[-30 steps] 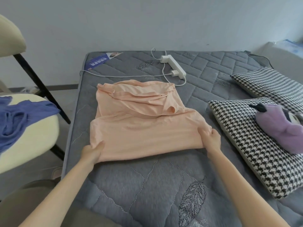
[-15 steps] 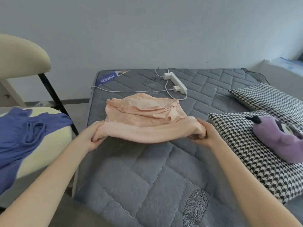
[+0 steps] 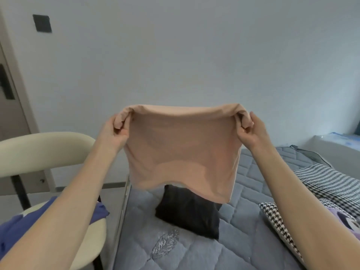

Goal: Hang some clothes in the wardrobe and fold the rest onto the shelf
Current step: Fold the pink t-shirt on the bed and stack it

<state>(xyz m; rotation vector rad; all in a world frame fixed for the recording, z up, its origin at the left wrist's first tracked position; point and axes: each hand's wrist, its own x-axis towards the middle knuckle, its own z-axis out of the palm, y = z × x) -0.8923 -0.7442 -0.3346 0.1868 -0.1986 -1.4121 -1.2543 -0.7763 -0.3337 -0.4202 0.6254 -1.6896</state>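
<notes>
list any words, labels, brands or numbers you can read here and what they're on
No text can be read in this view.
The peach garment, gripped at its top corners by the left hand and the right hand, shows no print or tag.
The dark plate on the wall is blank.
The blue patch at the far right is too blurred to tell.

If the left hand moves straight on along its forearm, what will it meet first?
Beyond the peach garment it grips, the left hand seems to have free air, then probably the bare wall; depth is unclear.
</notes>
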